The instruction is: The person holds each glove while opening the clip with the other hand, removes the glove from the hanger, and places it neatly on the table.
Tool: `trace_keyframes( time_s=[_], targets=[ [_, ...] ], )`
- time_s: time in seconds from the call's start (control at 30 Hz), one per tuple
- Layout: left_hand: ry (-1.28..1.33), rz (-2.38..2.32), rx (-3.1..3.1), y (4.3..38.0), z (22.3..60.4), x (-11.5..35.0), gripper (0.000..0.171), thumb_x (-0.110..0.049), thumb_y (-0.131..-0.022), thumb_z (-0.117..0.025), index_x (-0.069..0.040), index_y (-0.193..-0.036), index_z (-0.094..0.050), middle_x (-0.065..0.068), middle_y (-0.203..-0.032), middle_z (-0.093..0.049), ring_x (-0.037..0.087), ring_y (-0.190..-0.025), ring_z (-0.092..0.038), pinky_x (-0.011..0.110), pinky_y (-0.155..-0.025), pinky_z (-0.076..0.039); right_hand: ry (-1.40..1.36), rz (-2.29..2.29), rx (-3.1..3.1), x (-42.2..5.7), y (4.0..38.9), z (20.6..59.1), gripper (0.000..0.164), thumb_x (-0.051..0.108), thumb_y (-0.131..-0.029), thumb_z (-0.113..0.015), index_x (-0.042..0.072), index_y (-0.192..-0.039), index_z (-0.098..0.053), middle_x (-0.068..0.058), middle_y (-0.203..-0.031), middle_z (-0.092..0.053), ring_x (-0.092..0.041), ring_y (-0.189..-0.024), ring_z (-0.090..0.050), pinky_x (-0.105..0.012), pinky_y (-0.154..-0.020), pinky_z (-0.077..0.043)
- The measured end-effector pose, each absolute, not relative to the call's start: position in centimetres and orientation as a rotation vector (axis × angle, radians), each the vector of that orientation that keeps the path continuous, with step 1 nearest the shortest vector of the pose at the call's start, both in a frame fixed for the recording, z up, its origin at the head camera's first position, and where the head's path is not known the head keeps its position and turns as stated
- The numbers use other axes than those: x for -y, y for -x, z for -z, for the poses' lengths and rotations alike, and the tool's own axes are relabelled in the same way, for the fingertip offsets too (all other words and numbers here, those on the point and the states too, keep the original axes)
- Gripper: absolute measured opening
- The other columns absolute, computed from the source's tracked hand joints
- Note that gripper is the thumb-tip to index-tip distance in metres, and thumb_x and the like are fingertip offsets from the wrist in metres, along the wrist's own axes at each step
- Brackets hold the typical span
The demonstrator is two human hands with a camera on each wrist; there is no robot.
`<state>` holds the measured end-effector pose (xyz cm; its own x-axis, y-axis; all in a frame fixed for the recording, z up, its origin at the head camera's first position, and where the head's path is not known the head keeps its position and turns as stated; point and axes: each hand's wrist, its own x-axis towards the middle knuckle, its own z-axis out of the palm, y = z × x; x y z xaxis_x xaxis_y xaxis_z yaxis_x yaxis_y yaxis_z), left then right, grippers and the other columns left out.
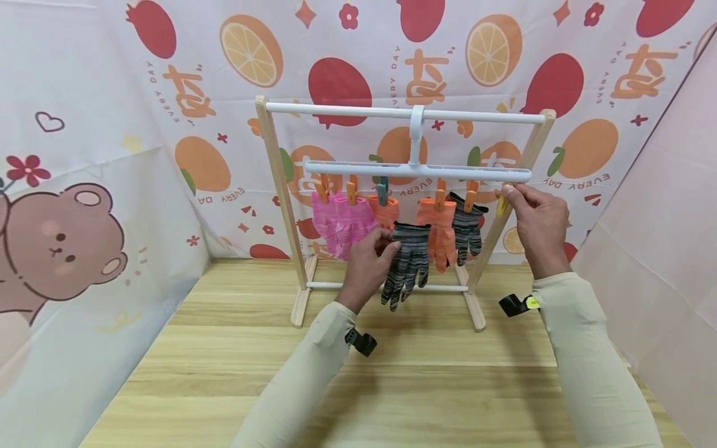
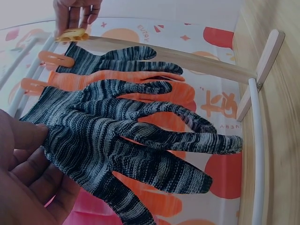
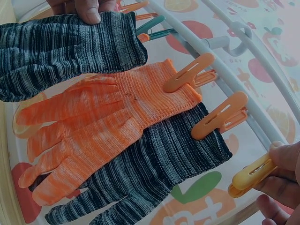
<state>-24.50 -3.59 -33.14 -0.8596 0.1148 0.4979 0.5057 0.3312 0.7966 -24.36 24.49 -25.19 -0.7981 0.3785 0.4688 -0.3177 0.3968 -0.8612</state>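
Observation:
My left hand (image 1: 366,264) pinches a black-and-grey striped glove (image 1: 411,255) by its cuff, in front of the rack, fingers hanging down. At the bar's right end my right hand (image 1: 540,224) pinches a yellow clothespin (image 3: 253,176). Behind the held glove, an orange glove (image 3: 98,117) and another striped glove (image 3: 164,154) hang from the white hanger bar (image 1: 358,168) by orange clothespins (image 3: 220,115). Pink gloves (image 1: 344,221) hang toward the left. Another orange glove (image 1: 383,211), under a green clothespin (image 1: 383,190), is partly hidden by the held glove.
A wooden rack (image 1: 277,186) with a white top rail (image 1: 336,111) carries the hanger by its hook (image 1: 416,127). It stands on a wood-grain table (image 1: 235,348). A fruit-print cloth (image 1: 257,50) hangs behind, and a bear-print cloth (image 1: 61,242) is at left.

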Motion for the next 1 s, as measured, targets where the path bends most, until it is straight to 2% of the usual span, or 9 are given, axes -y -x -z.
trace_keyframes(
  time_s=[0.23,0.5,1.0],
  targets=[
    [0.533,1.554,2.244,24.6,33.4,3.8,0.011,-0.021,-0.102,-0.065,-0.011,-0.107,-0.067,0.000,-0.089,-0.070,0.017,-0.077,-0.060,0.032,-0.067,-0.051,0.027,-1.439,2.025,-24.5,24.2,25.1,0.042,0.042,-0.096,-0.068,0.014,-0.127,-0.072,-0.002,-0.115,-0.075,-0.011,-0.117,-0.059,-0.037,-0.108,-0.045],
    [0.539,1.561,2.228,24.6,33.4,4.1,0.011,-0.020,-0.102,-0.065,-0.010,-0.107,-0.067,0.001,-0.089,-0.071,0.017,-0.076,-0.060,0.032,-0.066,-0.050,-0.001,-1.414,2.021,-24.5,24.2,25.0,0.042,0.042,-0.096,-0.068,0.012,-0.125,-0.073,-0.001,-0.107,-0.077,-0.011,-0.118,-0.060,-0.034,-0.103,-0.046],
    [0.512,1.544,2.240,24.6,33.5,5.1,0.013,-0.022,-0.102,-0.065,-0.011,-0.107,-0.066,0.001,-0.090,-0.070,0.017,-0.077,-0.060,0.034,-0.067,-0.050,0.019,-1.424,2.012,-24.4,24.3,25.2,0.042,0.041,-0.095,-0.069,0.013,-0.126,-0.073,0.001,-0.110,-0.076,-0.010,-0.111,-0.062,-0.033,-0.104,-0.048]
  ],
)
